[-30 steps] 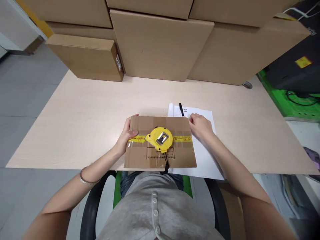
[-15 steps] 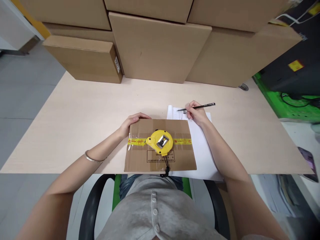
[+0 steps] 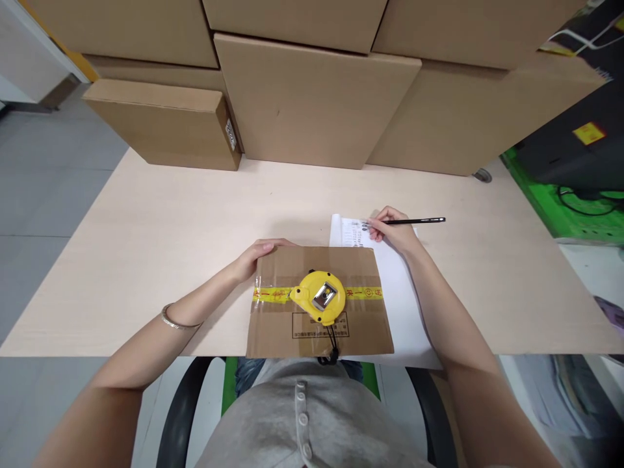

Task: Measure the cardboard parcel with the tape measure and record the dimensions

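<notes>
Near the table's front edge lies a small cardboard box (image 3: 273,331) with yellow printed tape across it. My left hand (image 3: 263,252) grips its far left corner, thumb along the top edge and the other fingers partly hidden behind. On the box rests a yellow tape measure (image 3: 312,286), its black cord hanging toward me. My right hand (image 3: 392,229) is closed around a black pen (image 3: 422,221), which points left over the upper part of a white paper pad (image 3: 402,305). Small marks and writing show beside the fingertips. The box covers the pad's left part.
Large cardboard boxes (image 3: 312,104) stand stacked along the back of the table (image 3: 146,260). A flatter carton (image 3: 166,133) stands at the back left. To the right are a green surface (image 3: 565,211) with black cables and a phone (image 3: 609,312). Chair armrests flank me.
My right hand has shifted slightly right and the pen now lies more level. My left hand keeps its place on the box. The whole view has tilted up a little, so things appear lower.
</notes>
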Demonstrator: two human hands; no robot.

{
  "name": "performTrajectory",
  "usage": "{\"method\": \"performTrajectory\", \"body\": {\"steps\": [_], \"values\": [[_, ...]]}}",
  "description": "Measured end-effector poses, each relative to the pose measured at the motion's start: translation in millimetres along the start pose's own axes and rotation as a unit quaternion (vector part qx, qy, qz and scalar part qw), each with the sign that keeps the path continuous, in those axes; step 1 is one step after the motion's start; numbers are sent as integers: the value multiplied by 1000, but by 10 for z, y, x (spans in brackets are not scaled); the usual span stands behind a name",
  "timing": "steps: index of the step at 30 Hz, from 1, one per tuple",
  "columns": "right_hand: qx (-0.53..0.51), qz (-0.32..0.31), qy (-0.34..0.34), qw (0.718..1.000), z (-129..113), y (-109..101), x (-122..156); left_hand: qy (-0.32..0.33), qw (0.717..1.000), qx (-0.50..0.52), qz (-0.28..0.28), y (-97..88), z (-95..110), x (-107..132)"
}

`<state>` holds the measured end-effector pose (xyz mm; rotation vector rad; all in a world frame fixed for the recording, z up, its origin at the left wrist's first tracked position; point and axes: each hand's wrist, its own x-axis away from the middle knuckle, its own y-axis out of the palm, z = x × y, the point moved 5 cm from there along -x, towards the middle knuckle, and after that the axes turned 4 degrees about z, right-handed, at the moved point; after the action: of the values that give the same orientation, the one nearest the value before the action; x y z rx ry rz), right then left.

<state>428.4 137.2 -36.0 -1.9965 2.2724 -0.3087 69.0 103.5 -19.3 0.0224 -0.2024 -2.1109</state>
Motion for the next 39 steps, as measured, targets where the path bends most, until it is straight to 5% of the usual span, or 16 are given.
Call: {"method": "performTrajectory", "body": {"steps": [12,39], "values": [[42,-53,24,997,52,15,14,-4,1000,-14,-6,7,25,1],[118,-49,15,992,62,23,-3,-2,999,-24,-31,-7,-36,32]]}}
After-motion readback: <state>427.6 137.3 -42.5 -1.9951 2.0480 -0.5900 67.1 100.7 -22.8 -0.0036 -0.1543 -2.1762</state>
